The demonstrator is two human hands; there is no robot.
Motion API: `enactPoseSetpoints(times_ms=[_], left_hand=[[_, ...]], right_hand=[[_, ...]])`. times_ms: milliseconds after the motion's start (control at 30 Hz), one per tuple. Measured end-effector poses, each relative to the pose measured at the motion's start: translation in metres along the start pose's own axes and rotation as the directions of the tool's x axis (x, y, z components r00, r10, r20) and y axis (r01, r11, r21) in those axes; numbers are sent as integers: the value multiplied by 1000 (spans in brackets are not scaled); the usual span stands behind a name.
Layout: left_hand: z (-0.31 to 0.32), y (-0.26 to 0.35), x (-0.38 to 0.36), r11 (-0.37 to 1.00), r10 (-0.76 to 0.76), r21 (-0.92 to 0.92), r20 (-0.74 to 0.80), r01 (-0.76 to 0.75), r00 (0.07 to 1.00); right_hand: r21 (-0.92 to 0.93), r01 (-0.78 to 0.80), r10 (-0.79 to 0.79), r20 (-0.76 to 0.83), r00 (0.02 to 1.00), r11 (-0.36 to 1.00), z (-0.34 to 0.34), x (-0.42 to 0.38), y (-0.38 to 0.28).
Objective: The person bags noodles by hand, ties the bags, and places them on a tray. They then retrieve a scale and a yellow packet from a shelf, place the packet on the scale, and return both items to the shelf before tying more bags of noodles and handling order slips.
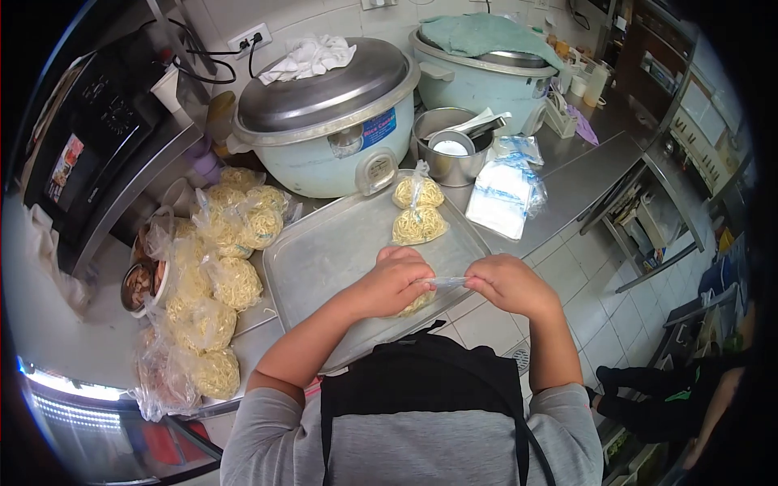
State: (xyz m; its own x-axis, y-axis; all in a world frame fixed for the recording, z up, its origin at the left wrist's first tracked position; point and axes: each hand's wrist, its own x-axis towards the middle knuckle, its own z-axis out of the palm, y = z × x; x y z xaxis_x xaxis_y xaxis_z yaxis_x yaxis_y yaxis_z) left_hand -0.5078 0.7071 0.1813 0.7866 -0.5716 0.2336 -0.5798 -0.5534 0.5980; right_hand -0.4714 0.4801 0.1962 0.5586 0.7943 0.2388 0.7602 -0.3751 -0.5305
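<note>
My left hand [395, 282] and my right hand [512, 285] are both closed on a clear plastic bag of noodles [418, 305]. The twisted neck of the bag is pulled taut between them, and its noodle-filled part lies at the near edge of the metal tray [312, 275], partly hidden under my left hand. Farther up the tray are more yellow noodles in clear plastic, a lower bundle [419, 225] and an upper bundle [418, 193] touching each other.
Left of the tray, several bagged noodle portions [235, 282] are heaped beside a bowl [139, 285]. Behind stand two large rice cookers [324, 154] and a steel pot [454, 166] with utensils. A stack of plastic bags [498, 198] lies right of the tray. Another person's legs [648, 389] show at far right.
</note>
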Motion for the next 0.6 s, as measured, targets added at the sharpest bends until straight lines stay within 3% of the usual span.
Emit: enactPoseSetpoints(times_ms=[100,200,300,333,400,433,467,500,533,567,600], left_hand=[[-11,11,3,983,48,180,-14,-45,999],[-27,38,3,982,-43,189,164,12,986],[-38,61,13,969,227,-153,254,-192,940],[-32,61,19,963,195,-214,127,-165,973],[-14,54,41,932,91,-339,-124,-129,988],[1,40,53,909,-88,-412,-331,-60,940],[16,19,60,872,-268,-490,-503,-16,822],[26,3,59,893,-317,-449,-588,27,744],[34,-13,58,910,-352,-408,-668,73,656],[40,-26,58,921,-372,-371,-740,121,561],[45,-37,56,891,-437,-428,-724,149,534]], right_hand=[[13,19,-19,18,1000,1000,-5,-3,-4],[161,87,-94,38,995,983,-16,-10,-8],[516,137,-178,30,984,846,-26,-6,10],[647,130,-195,28,980,751,-23,-2,20],[902,69,130,-137,982,426,14,22,44],[982,151,229,-173,958,110,53,37,62],[974,189,351,-137,926,-120,71,52,52],[905,274,466,-99,879,-326,89,67,41],[845,314,578,-7,816,-433,93,77,15],[854,268,577,45,816,-445,105,84,12],[860,221,576,99,811,-460,117,88,15]])
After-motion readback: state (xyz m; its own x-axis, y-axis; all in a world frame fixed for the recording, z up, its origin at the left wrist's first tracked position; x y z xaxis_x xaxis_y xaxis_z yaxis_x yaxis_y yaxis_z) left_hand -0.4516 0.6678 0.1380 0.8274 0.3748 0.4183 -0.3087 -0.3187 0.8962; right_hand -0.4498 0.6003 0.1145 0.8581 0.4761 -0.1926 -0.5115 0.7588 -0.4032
